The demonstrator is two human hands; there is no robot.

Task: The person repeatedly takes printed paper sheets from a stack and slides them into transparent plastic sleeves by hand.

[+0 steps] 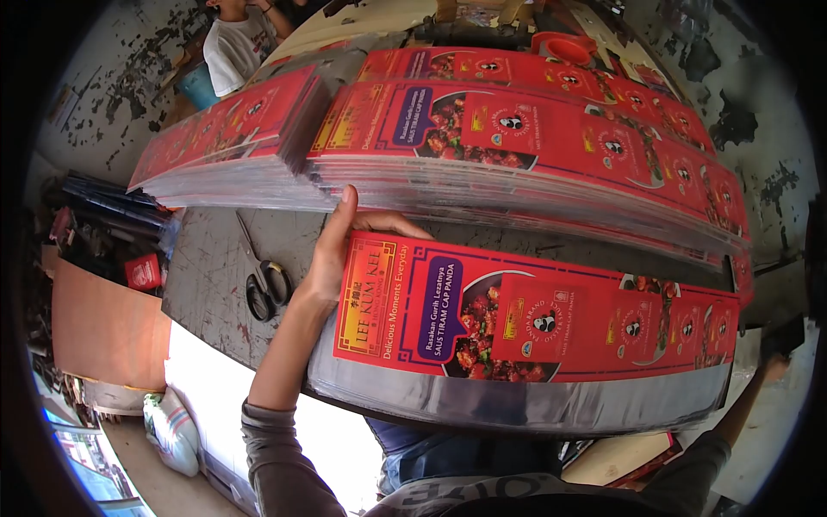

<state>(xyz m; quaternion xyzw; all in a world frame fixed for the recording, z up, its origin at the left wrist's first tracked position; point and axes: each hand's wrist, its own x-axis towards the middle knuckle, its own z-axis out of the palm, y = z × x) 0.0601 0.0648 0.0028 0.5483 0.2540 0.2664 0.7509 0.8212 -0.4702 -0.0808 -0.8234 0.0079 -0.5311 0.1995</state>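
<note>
A long red printed strip [534, 319] with food pictures and panda logos lies along the near side of the dark table. Clear plastic [508, 401] shows below its near edge. My left hand [340, 250] touches the strip's far left corner, its thumb raised and apart and its fingers stretched along the far edge, partly hidden. At the far right, my right hand [775, 368] is small and blurred beside a dark block-like thing [783, 336]. Whether it grips that thing is unclear. Scissors [263, 280] with black handles lie left of my left forearm.
Tall stacks of similar red strips [560, 138] with plastic edges fill the table's far side, another stack [233, 129] at far left. A red bowl-like thing [564, 47] stands behind. Another person [237, 43] is at the back left. A white sack [170, 431] sits on the floor.
</note>
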